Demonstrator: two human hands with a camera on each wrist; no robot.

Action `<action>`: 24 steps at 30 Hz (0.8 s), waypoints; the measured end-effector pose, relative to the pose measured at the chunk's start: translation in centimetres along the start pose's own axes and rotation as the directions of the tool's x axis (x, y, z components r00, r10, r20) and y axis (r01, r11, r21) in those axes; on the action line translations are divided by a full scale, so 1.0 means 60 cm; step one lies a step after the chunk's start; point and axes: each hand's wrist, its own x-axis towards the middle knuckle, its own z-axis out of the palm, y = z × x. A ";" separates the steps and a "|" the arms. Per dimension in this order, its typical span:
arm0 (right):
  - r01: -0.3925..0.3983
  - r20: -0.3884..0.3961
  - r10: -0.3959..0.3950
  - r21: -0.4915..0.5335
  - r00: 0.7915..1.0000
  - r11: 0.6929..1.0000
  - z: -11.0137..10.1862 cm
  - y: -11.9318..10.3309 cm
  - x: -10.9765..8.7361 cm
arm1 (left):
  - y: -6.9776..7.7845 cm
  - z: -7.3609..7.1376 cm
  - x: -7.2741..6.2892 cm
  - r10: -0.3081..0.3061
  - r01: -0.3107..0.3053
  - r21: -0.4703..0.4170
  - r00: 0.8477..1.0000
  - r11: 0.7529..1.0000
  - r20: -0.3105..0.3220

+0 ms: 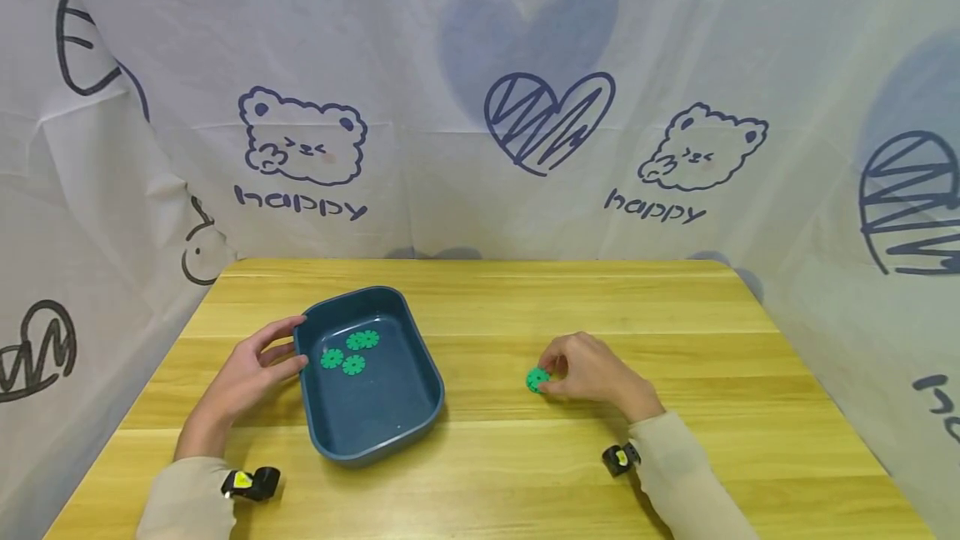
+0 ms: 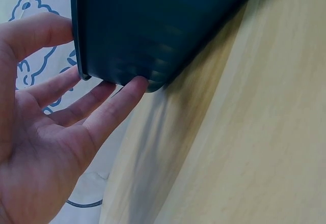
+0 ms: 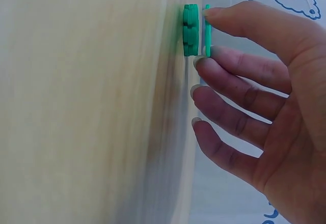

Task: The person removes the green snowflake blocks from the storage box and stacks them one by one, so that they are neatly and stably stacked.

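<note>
A dark blue tray stands on the left of the table, several green notched plastic discs lying flat in it. My left hand rests at the tray's left side. In the left wrist view its fairly straight fingers lie along the outer wall, and the thumb touches the rim. To the right of the tray, my right hand pinches a thin green notched disc between thumb and fingertips. Just beneath that disc, a short stack of the same discs sits on the table.
The wooden table ends at the back against a white curtain with bear and heart drawings. Small black cameras are strapped to both sleeves.
</note>
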 end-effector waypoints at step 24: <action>0.020 0.020 -0.021 0.021 1.000 1.000 0.004 0.005 0.002 | 0.002 0.001 -0.001 0.002 -0.002 0.007 1.000 1.000 0.001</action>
